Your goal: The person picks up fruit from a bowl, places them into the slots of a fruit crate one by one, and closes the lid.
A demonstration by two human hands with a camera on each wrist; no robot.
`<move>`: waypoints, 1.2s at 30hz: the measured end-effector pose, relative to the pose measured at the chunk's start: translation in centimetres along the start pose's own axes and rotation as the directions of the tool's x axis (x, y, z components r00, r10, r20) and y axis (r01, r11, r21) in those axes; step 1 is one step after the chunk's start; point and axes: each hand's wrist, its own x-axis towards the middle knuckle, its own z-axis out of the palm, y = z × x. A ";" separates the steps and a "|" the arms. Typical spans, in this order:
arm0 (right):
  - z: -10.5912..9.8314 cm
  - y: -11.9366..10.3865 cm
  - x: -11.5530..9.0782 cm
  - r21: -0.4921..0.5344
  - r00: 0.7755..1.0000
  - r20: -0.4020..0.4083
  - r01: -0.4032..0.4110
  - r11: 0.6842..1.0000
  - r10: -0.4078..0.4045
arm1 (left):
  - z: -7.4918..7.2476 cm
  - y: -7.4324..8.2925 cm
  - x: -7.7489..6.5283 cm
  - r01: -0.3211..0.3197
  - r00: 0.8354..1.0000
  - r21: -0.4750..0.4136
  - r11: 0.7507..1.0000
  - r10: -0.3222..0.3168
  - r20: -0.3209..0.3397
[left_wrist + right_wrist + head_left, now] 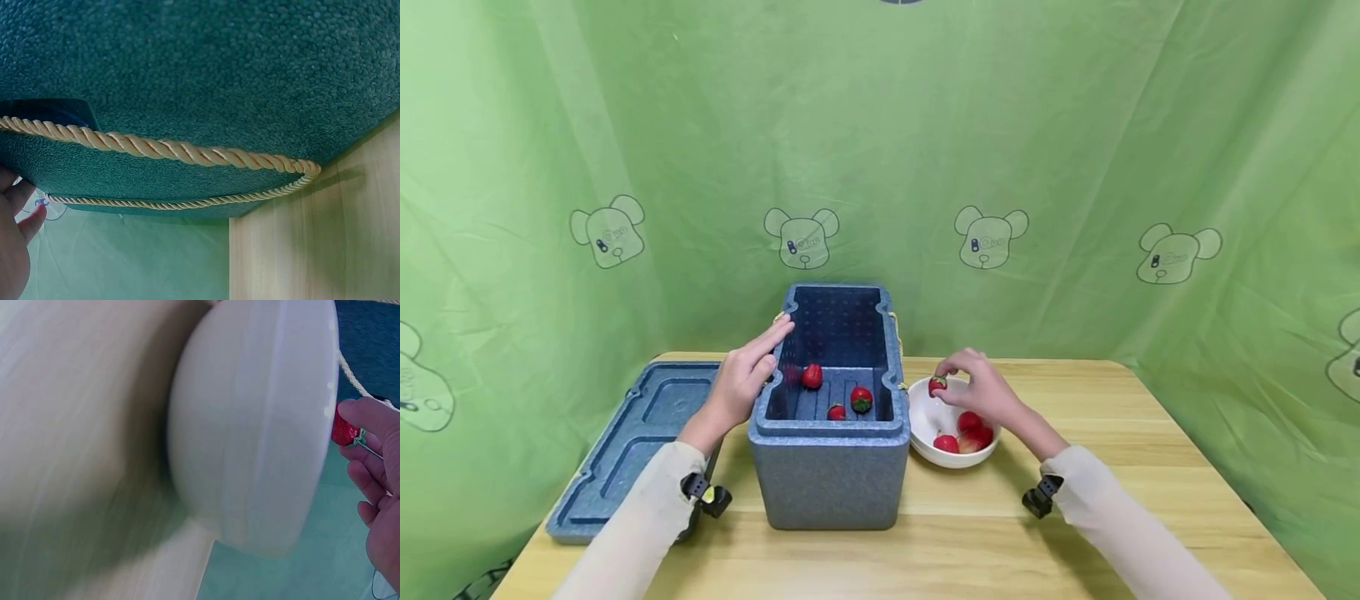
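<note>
My right hand [982,385] pinches a strawberry [937,385] between thumb and fingers, above the far left part of a white bowl [931,450]. The same strawberry [345,425], red with a green leafy top, shows by the bowl's rim in the right wrist view. Several more strawberries [973,437] lie in the bowl. Fingers straight, my left hand [743,377] rests on the left rim of a blue-grey foam box [829,483]. Inside the box are three strawberries [861,399], set apart on its ribbed floor.
A matching lid [632,450] lies flat on the wooden table [1000,533], left of the box. Twisted yellow rope [187,152] runs along the box's side. The bowl stands close against the box's right side. Green curtain [880,150] surrounds the table's back and sides.
</note>
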 end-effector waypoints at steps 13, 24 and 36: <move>-2.5 -1.9 1.6 0.042 0.982 -0.183 -0.043 0.998 0.050 | -0.7 -0.9 0.8 -0.077 0.997 -0.054 0.996 0.078 0.024; -4.4 -5.4 3.0 0.138 0.947 -0.310 -0.040 0.990 0.082 | -0.7 -1.3 1.0 -0.125 0.992 -0.065 0.990 0.125 0.003; -4.9 -9.9 4.3 0.197 0.953 -0.303 0.063 0.978 0.000 | -0.8 -1.0 0.5 -0.094 0.994 -0.064 0.994 0.097 0.046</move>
